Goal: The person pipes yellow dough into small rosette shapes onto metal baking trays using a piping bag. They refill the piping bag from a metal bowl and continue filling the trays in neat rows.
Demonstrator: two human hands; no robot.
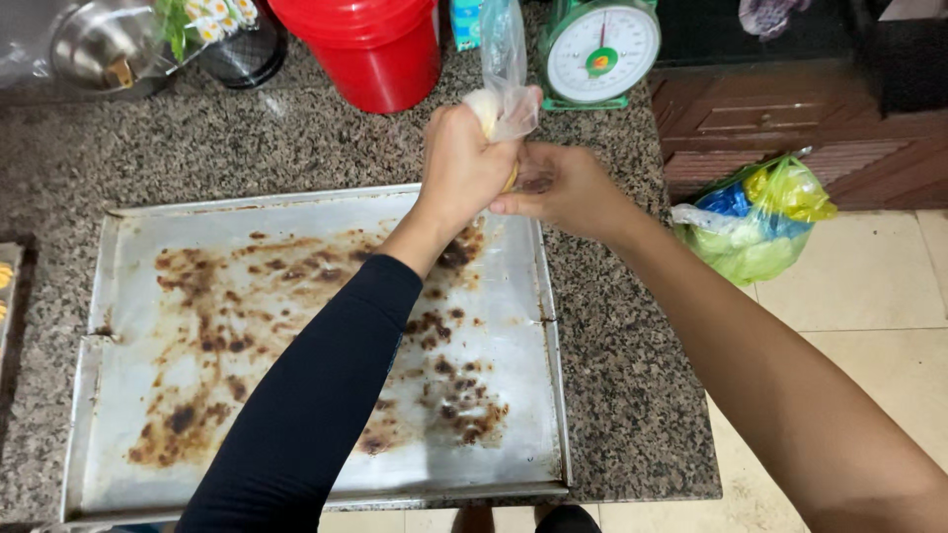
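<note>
Clear plastic piping bag (506,84) with pale yellow dough inside is held above the far right corner of the large stained metal baking tray (148,474). From the head camera we see our left hand (462,163), in a black sleeve, with its fingers clamped tight around the filled bottom of the bag. Our right hand (563,186) is just beside it, fingers pinched together at the bag's tip. We judge that a too strong squeeze could burst the thin plastic, or dough could fall on the speckled granite counter (632,395) beside the tray. Behind stand a red plastic bucket (370,49) and a green dial scale (600,49).
</note>
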